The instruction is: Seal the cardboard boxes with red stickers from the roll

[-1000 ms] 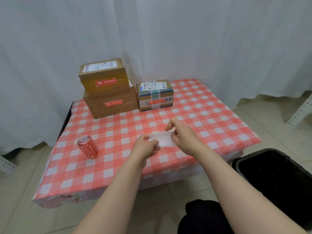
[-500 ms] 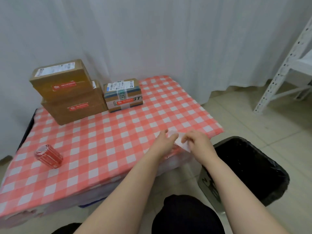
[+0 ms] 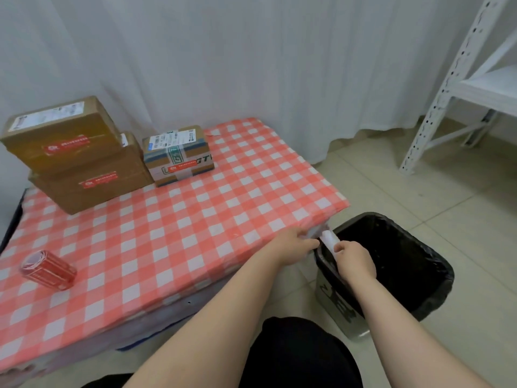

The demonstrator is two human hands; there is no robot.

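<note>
Fingers of the left hand [image 3: 292,246] and right hand [image 3: 355,260] pinch a curled white backing strip [image 3: 329,238] between them, at the near rim of the bin [image 3: 436,264]. To discard it cleanly, both pinches should let go only once the strip hangs inside the bin. The three boxes [image 3: 126,175], far left on the tabletop [image 3: 223,208], each already bear red stickers [image 3: 100,179]. The roll [image 3: 47,270] lies at the near left.

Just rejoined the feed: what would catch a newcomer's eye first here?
The left hand and right hand hold a white paper strip at the rim of the black bin, right of the table. Three cardboard boxes with red stickers sit far left; the sticker roll lies near left.
</note>
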